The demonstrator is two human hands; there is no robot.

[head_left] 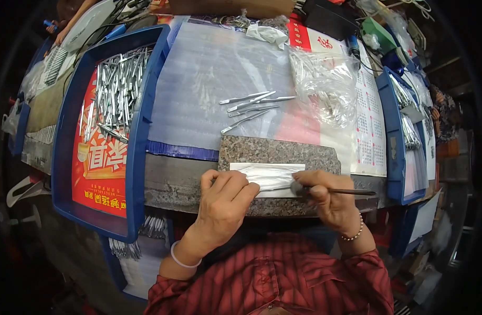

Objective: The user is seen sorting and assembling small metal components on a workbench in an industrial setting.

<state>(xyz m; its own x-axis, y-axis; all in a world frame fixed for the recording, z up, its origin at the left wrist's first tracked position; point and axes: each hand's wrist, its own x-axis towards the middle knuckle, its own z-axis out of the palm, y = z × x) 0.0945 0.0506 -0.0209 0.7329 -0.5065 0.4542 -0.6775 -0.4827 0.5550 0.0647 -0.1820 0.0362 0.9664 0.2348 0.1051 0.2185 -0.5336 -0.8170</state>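
A granite slab [278, 149] lies at the front of the table, with a white sheet [241, 167] on top of it. My left hand [222, 202] is closed at the sheet's left side, pinching the end of a slim silvery metal piece [275, 188] that lies along the sheet. In my right hand [333, 205] is what looks like a small hammer [356, 192], its dark handle pointing right. Its grey head is blurred, close to the metal piece's right end. Beyond the slab, several similar metal pieces [246, 119] lie loosely together.
A blue tray [137, 157] at left holds a heap of metal pieces [123, 86]. Clear plastic bags [325, 79] with more pieces lie at back right. Another blue tray [393, 152] stands at the right edge. Translucent sheeting [199, 68] covers the table; another person's hand [60, 38] shows far left.
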